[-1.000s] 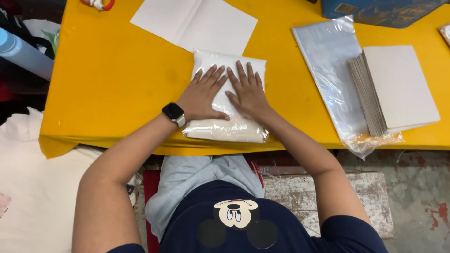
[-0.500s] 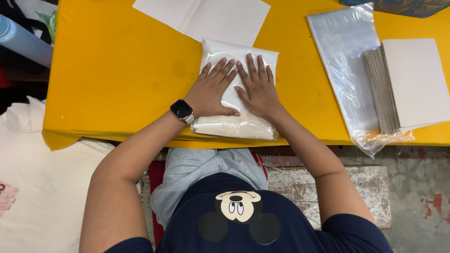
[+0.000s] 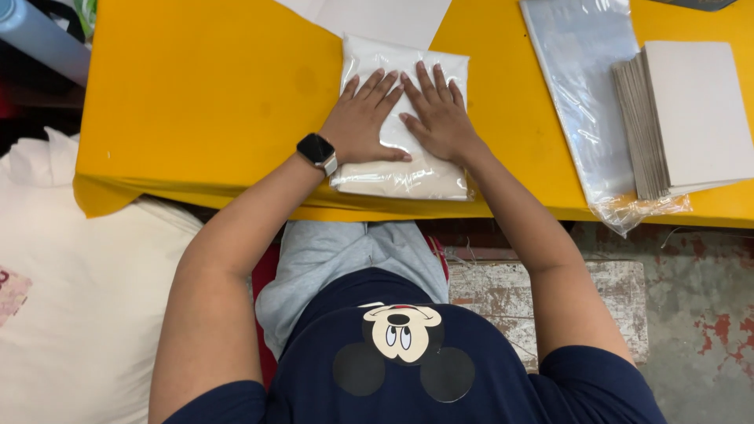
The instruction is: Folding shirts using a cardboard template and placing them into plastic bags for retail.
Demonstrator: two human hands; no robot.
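Both my hands, left hand (image 3: 363, 118) and right hand (image 3: 437, 114), press flat, fingers spread, gripping nothing, on the bagged folded cloth (image 3: 404, 169) at centre frame on the yellow surface (image 3: 204, 102). It looks soft, light, with slippery plastic; best gripped by its side edges.

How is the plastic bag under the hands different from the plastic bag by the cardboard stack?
The bag under the hands is stuffed with folded pale cloth; the bag beside the cardboard stack lies flat and looks empty. Both hands, left and right, press the full one; nothing touches the flat one. Both are clear plastic on the yellow table.
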